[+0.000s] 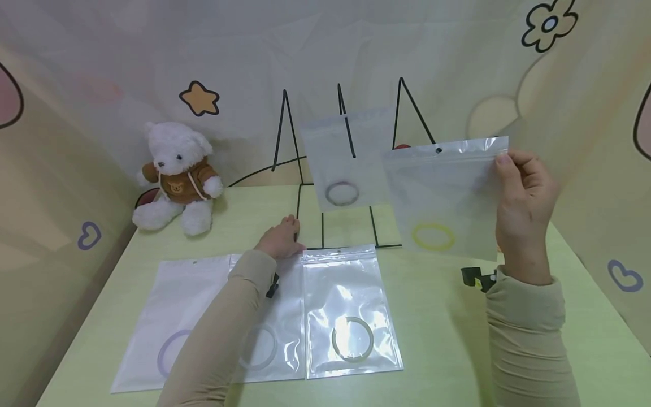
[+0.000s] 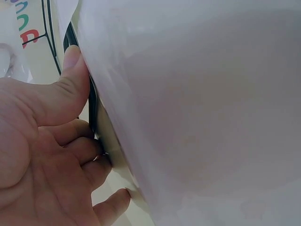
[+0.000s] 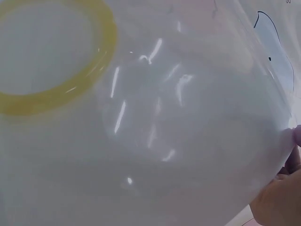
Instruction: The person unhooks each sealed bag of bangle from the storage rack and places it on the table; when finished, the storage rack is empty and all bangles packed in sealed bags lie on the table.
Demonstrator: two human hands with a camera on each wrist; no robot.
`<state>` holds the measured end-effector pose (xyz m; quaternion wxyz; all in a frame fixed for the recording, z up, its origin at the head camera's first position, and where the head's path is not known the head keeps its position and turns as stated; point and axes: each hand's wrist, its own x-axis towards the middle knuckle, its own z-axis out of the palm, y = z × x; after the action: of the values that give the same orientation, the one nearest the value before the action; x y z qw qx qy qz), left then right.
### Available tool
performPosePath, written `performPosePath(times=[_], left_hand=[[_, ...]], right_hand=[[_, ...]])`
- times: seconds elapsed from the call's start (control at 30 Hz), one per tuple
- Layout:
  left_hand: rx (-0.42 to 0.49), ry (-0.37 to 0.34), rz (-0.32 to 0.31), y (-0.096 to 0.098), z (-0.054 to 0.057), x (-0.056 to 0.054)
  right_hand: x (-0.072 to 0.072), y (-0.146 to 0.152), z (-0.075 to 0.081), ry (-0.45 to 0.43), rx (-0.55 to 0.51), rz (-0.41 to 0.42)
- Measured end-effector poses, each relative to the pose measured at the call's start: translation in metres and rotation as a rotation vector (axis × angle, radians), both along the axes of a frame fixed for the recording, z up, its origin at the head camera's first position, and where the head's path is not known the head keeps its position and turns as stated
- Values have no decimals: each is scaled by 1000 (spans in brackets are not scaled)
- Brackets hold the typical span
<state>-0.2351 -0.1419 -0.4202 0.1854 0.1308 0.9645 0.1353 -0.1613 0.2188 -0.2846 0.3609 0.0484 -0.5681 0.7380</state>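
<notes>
My right hand [image 1: 526, 206] pinches the upper right corner of a clear zip bag [image 1: 458, 192] holding a yellow ring [image 3: 107, 37]. The bag's punched hole meets the tip of the right hook [image 1: 419, 113] of a black wire display rack [image 1: 322, 230]. On the rack's middle hook hangs another zip bag [image 1: 366, 164] with a grey ring [image 1: 328, 194]. Low at the rack's left side, my left hand [image 1: 278, 238] holds the black frame, its thumb [image 2: 73, 63] against the wire. A pale bag surface [image 2: 202, 103] fills much of the left wrist view.
Three flat zip bags lie along the front: a left one [image 1: 157, 299] with a lilac ring, a middle one [image 1: 290, 316] partly under my left sleeve, and a shiny right one [image 1: 325, 288]. A white teddy bear [image 1: 175, 150] sits at the table's [image 1: 432, 322] back left.
</notes>
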Motion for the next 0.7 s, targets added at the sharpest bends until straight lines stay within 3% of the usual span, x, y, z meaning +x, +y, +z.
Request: performPosePath(times=[0.53,0.7], left_hand=[[5,0,6,0,1,0],[7,-1,2,0,1,0]], right_hand=[[12,0,6,-13,53,-20],[20,1,6,-38,128,-40]])
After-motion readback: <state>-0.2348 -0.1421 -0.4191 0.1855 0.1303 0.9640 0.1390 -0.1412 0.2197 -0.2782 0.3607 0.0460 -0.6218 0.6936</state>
